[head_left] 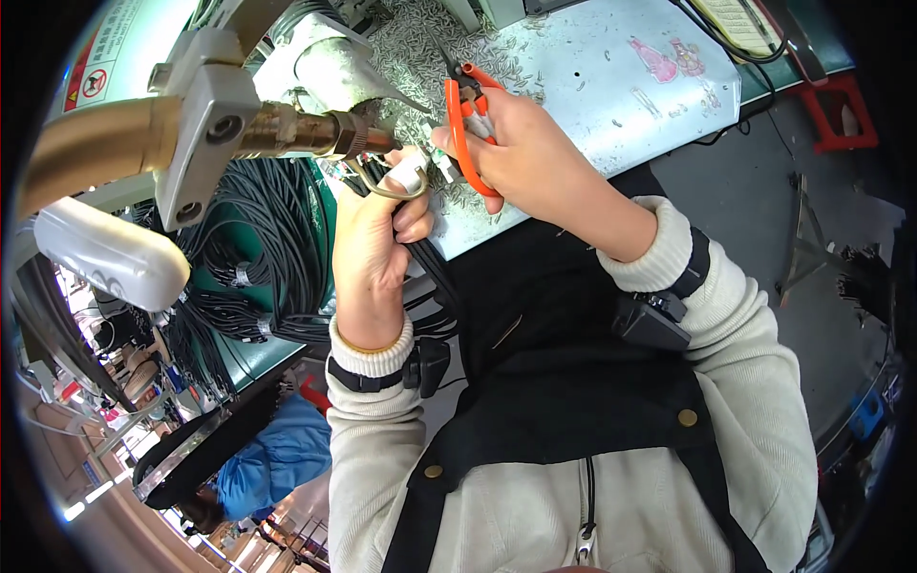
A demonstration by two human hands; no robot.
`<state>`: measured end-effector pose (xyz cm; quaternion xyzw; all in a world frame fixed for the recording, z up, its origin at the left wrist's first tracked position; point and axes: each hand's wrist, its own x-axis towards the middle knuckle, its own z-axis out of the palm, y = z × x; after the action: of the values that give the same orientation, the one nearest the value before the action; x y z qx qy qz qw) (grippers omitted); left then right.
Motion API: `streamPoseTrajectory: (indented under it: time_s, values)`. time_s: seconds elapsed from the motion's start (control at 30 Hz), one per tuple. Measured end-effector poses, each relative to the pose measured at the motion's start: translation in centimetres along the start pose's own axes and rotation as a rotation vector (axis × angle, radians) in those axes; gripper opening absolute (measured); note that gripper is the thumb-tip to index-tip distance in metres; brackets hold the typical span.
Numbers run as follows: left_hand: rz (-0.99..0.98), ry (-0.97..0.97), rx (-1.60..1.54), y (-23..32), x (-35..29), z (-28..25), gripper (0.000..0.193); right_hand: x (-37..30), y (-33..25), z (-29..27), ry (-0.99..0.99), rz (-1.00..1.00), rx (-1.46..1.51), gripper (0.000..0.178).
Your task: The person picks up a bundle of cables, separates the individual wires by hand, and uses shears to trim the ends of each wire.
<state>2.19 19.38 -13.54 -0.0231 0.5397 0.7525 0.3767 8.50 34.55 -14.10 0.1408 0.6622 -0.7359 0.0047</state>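
Note:
My right hand (pixel 535 143) is closed around the orange-handled snips (pixel 458 134), whose dark, narrow jaws point up and to the left. Between the snips and my other hand sits a small silvery and white piece (pixel 444 167); I cannot tell which hand touches it. My left hand (pixel 373 234) is curled, thumb up, around the end of a black cable (pixel 430 258) that trails down below the fingers. A white part (pixel 409 177) shows at its fingertips. Directly above them is the copper-coloured nozzle (pixel 373 141) of a machine arm, partly hiding the fingers.
Many small metal pieces (pixel 411 38) lie scattered over the pale work surface (pixel 611 105). Coiled black cables (pixel 263 239) rest on the green bench to the left. A thick brass-coloured arm (pixel 105 138) reaches in from the left. A red stool (pixel 836 115) stands at the far right; a person in blue (pixel 277 454) is lower left.

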Motion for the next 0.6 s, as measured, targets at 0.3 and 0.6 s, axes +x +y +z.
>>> streamPoseTrajectory:
  time_s: [0.3, 0.6]
  values:
    - [0.023, -0.034, -0.013, -0.04, -0.11, -0.25, 0.019, 0.14, 0.53, 0.32, 0.016, -0.042, 0.016, 0.021]
    - [0.059, -0.034, 0.005, -0.28, -0.19, -0.12, 0.018, 0.03, 0.51, 0.37, 0.027, -0.03, 0.045, 0.019]
